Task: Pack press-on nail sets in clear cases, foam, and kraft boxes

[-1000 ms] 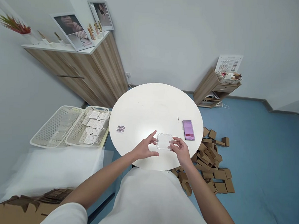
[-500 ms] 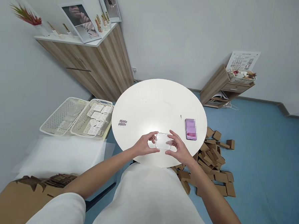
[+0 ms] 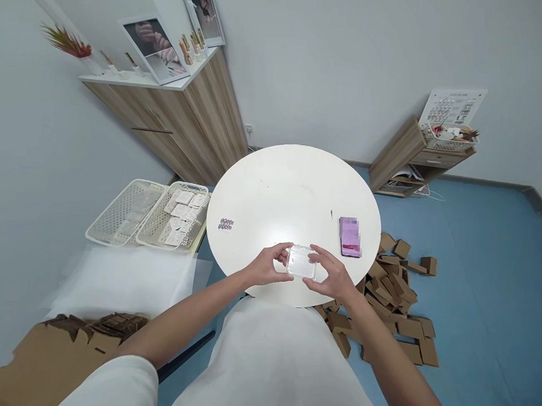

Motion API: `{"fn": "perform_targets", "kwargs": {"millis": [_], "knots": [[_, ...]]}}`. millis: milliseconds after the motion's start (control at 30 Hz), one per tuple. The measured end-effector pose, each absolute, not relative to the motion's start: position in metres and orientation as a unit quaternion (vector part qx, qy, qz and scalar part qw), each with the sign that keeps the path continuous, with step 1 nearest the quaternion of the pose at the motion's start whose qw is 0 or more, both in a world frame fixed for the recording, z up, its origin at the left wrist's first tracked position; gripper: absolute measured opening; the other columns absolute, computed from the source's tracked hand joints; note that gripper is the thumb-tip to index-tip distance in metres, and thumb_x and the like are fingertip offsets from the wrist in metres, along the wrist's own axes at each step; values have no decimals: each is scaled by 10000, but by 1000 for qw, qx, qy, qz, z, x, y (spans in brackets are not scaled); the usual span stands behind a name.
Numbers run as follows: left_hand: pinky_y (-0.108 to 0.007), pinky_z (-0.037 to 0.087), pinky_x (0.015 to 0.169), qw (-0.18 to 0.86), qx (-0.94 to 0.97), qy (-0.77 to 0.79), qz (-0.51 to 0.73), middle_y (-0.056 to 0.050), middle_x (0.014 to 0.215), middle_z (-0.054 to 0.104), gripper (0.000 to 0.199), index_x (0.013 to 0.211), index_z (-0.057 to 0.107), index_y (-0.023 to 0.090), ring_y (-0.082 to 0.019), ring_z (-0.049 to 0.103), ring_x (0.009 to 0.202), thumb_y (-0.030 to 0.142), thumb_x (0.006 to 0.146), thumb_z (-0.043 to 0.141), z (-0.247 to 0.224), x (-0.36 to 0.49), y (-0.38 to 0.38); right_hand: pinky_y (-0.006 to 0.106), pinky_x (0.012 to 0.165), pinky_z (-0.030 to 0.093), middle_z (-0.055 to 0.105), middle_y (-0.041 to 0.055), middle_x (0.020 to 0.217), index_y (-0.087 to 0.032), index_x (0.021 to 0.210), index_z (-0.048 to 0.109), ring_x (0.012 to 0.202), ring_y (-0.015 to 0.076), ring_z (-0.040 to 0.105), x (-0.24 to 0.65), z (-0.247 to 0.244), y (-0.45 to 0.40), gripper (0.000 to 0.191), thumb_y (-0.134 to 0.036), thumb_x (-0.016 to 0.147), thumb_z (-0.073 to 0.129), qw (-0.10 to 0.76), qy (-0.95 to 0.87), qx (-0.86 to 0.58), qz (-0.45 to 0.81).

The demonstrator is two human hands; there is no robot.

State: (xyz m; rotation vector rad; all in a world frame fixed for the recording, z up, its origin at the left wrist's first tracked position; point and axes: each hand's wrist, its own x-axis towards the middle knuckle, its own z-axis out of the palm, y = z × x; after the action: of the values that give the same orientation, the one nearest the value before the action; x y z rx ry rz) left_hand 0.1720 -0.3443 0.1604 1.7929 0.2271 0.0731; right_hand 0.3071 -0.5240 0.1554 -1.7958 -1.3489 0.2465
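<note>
A small clear rectangular case (image 3: 301, 262) is held up between both hands over the near edge of the round white table (image 3: 294, 186). My left hand (image 3: 272, 265) grips its left side, thumb below and fingers above. On its right side, my right hand (image 3: 328, 271) holds it the same way. What the case contains, if anything, I cannot make out. A small sheet with dark oval prints (image 3: 225, 225) lies on the table at the left. To the right lies a phone with a purplish, pixelated screen (image 3: 350, 237).
Two white plastic baskets (image 3: 138, 237), one with white cards, stand left of the table. Below them are white sheets (image 3: 121, 280) and brown cardboard (image 3: 58, 361). Small cardboard boxes (image 3: 389, 288) are heaped on the floor at the right. A wooden cabinet (image 3: 198, 114) stands behind left.
The whole view has shifted slightly, so the room appears further right. Both hands still hold the clear case, whose face now looks a little whiter.
</note>
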Motion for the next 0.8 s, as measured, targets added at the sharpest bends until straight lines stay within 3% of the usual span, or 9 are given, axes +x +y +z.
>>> {"fn": "perform_targets", "kwargs": {"millis": [400,600,800], "knots": [[-319,465,762,669,730,132,36,-38,939,554,760,1236,405,237,-121,558,764,260,563,757,160,172,-348,397,834,498,535,116,1206,-219,1039,555,1078,263,535,311,163,-519,469,-322,599,682,457,-524,-710,110],[-311,459,733,719,676,160,21,-42,957,541,755,1251,394,258,-107,563,733,256,584,747,155,170,-348,367,724,522,551,117,1179,-223,1025,577,942,246,596,315,159,-510,488,-330,570,717,483,-486,-707,177],[-323,442,766,779,585,224,-10,-38,880,587,671,1251,381,227,-130,597,767,244,660,697,148,165,-345,381,758,497,545,106,1185,-230,1032,583,916,239,596,316,152,-507,493,-346,574,722,497,-444,-705,242]]}}
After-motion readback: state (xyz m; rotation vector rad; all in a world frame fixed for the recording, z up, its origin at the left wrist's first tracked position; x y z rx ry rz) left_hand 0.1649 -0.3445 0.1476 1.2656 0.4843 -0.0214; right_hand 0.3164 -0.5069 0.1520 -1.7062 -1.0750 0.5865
